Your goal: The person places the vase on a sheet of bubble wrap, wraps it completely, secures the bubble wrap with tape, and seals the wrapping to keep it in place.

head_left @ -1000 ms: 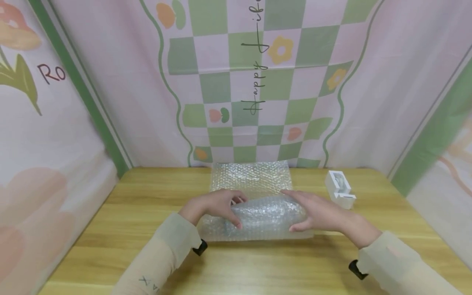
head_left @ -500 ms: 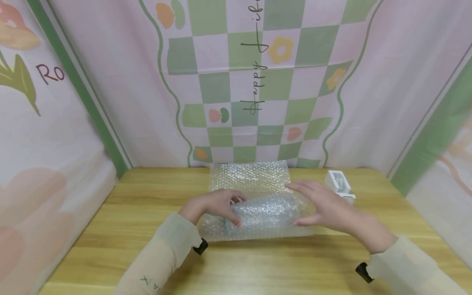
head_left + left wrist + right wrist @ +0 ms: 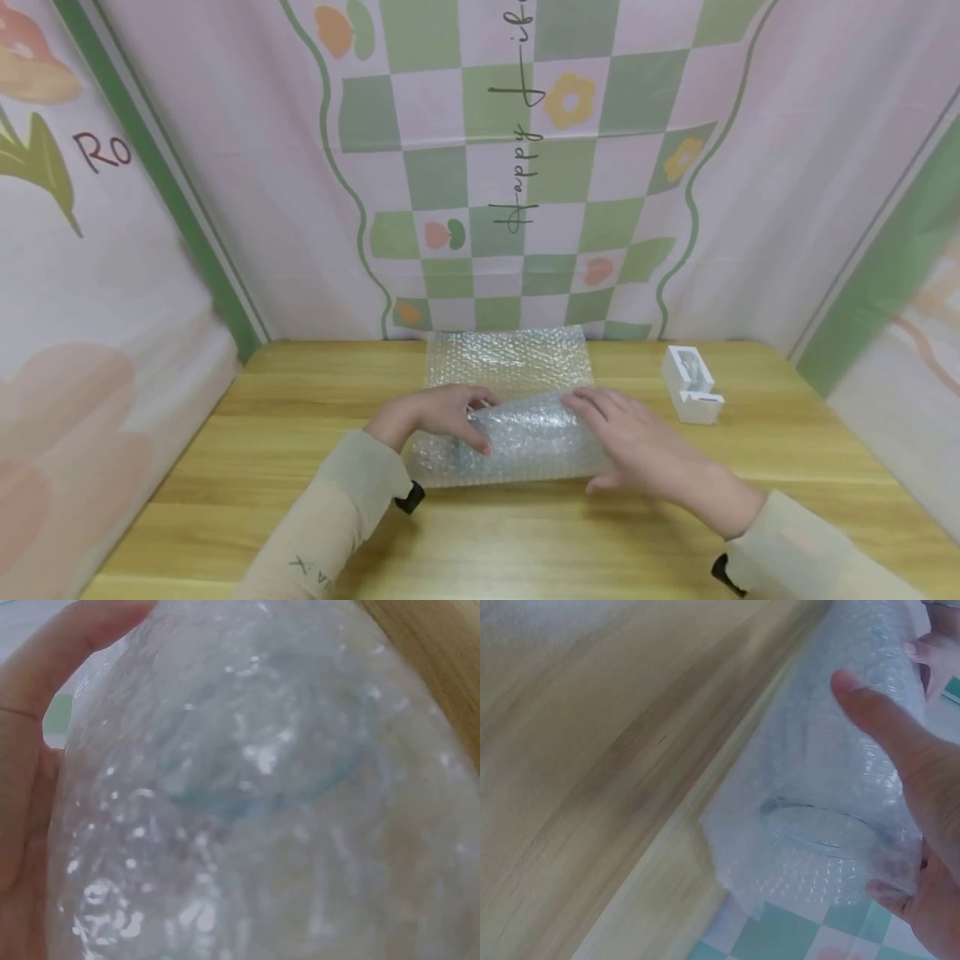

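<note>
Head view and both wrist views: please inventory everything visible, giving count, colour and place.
Table: 1, light wood, beneath everything.
Bubble wrap: 1, clear, partly rolled; flat end towards the table's back edge.
Wrapped thing: at least 1, clear or bluish, inside the bubble wrap; its round rim shows, identity unclear.
Box: 1, white, on the table's far right; greyish contents too small to name.
Printed cloth: at least 1, pinkish-white with green checks, behind the table.
Black pieces: 2, black, one at each cuff.
Sleeves: 2, cream, on both arms.
Left hand: 1, bare, holding the roll's left part.
Right hand: 1, bare, holding its right end.
</note>
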